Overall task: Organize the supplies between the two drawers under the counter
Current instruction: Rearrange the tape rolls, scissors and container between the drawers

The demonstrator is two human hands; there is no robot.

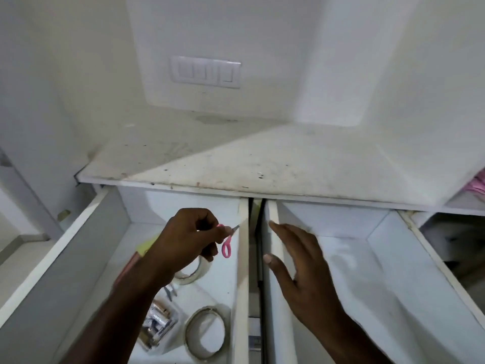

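Two white drawers stand pulled out under the counter [262, 164]. Over the left drawer [78, 248] my left hand [186, 240] is shut on small pink-handled scissors [226, 246], lifted above the drawer floor, with the metal tip pointing right. Under that hand lie a clear tape roll [193, 273], a yellow pad [145, 246], a pack of batteries [157, 327], a second tape roll [206, 332] and a small metal clip [170, 290]. My right hand [296, 269] hovers open, fingers spread, over the left wall of the right drawer [393, 271], which holds nothing visible.
A narrow gap with a dark rail [256, 258] separates the drawers. A white switch panel [206, 72] sits on the back wall. Pink cloth [479, 183] shows on a shelf at the far right edge.
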